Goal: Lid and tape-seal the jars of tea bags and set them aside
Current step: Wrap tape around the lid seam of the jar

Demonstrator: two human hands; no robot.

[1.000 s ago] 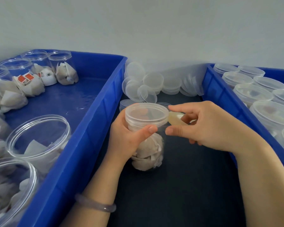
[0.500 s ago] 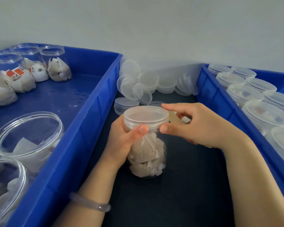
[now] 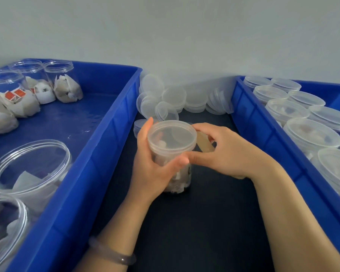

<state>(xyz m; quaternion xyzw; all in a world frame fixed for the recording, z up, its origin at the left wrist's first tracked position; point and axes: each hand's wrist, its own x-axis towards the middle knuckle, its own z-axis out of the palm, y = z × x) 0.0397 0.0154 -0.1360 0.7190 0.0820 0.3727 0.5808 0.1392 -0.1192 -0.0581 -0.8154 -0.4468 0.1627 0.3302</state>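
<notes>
A clear plastic jar of tea bags (image 3: 178, 181) stands on the dark table between two blue crates, with a translucent lid (image 3: 172, 135) on top. My left hand (image 3: 152, 169) grips the jar just under the lid, thumb across the front. My right hand (image 3: 224, 152) holds a beige roll of tape (image 3: 204, 143) against the lid's right side, its index finger and thumb touching the lid's rim. The tape roll is mostly hidden by the fingers.
A blue crate (image 3: 98, 154) on the left holds open jars of tea bags (image 3: 29, 169). The blue crate (image 3: 263, 138) on the right holds lidded jars (image 3: 310, 134). Loose lids (image 3: 173, 99) are piled at the back against the wall.
The view has tipped down over the jar. My left hand has slid further round the jar, and my right hand has brought the tape against the lid's rim.
</notes>
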